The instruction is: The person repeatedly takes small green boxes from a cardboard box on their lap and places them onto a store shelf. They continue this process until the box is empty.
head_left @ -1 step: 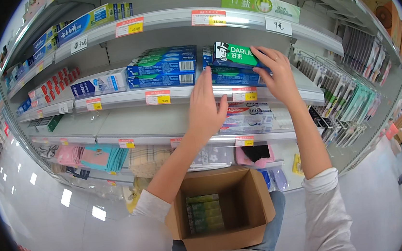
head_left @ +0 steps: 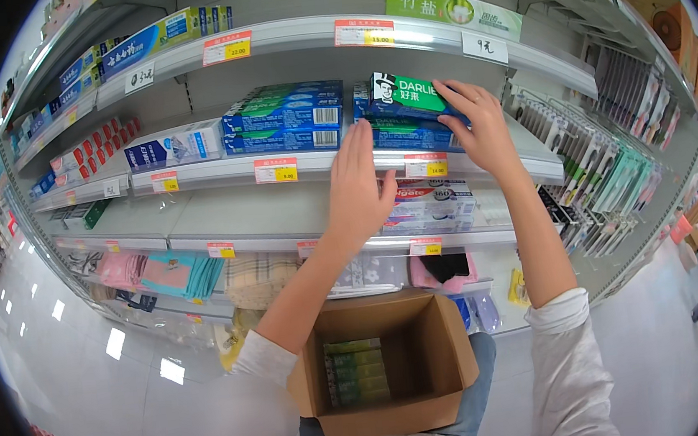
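A green and blue toothpaste box (head_left: 406, 95) lies tilted, face up, on a stack of blue toothpaste boxes (head_left: 409, 139) on the middle shelf. My right hand (head_left: 474, 115) grips its right end, fingers over the top and thumb at the front. At the stack's left front corner is my left hand (head_left: 357, 185), its fingers straight and held together, nothing in them. Left of it sits another pile of blue and green toothpaste boxes (head_left: 283, 119). An open cardboard box (head_left: 418, 413) rests at my lap, with several green cartons (head_left: 357, 373) inside.
Price tags line the shelf edge (head_left: 219, 174). White and purple boxes (head_left: 432, 206) stand on the shelf below. Toothbrush packs (head_left: 586, 145) hang at the right. Folded towels (head_left: 178, 272) lie low on the left. A green box (head_left: 453, 10) stands on the shelf above.
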`<control>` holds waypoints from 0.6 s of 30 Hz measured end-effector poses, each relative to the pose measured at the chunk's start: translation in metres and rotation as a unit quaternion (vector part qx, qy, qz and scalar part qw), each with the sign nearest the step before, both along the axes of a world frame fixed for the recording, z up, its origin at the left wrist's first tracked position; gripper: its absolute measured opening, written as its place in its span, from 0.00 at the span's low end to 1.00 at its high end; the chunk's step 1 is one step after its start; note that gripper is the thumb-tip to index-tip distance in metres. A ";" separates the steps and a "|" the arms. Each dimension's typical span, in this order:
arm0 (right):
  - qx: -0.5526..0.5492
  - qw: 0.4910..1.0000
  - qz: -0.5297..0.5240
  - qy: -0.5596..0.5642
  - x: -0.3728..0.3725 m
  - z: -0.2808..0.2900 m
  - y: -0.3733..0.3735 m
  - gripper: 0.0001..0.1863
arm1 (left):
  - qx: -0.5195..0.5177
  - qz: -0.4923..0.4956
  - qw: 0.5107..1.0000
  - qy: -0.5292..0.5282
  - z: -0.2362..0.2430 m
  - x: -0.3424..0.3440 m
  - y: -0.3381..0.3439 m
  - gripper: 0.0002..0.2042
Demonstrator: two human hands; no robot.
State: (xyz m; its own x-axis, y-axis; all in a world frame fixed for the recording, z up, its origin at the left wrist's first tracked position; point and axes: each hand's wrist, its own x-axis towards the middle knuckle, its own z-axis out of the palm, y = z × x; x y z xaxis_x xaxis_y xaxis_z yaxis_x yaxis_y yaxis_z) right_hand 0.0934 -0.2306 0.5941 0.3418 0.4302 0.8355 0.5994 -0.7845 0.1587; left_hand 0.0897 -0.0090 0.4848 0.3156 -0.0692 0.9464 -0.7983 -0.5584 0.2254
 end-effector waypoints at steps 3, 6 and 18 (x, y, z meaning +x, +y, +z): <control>-0.037 0.998 -0.006 0.045 0.015 0.005 0.001 0.25 | 0.085 0.063 0.994 -0.011 -0.007 0.001 0.004 0.36; -0.056 0.995 -0.053 0.064 0.025 -0.011 0.004 0.22 | 0.111 0.089 0.990 -0.016 -0.015 0.005 0.004 0.36; 0.074 0.997 0.012 -0.018 0.010 -0.027 0.027 0.18 | 0.091 0.035 0.995 -0.025 -0.018 0.002 0.015 0.24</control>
State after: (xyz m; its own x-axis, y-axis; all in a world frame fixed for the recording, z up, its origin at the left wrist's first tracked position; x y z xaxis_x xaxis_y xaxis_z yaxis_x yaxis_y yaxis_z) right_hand 0.1038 -0.2033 0.5667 0.3012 0.3097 0.9019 0.6150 -0.7859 0.0645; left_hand 0.0918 0.0064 0.4671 0.2793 -0.2204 0.9346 -0.7634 -0.6413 0.0769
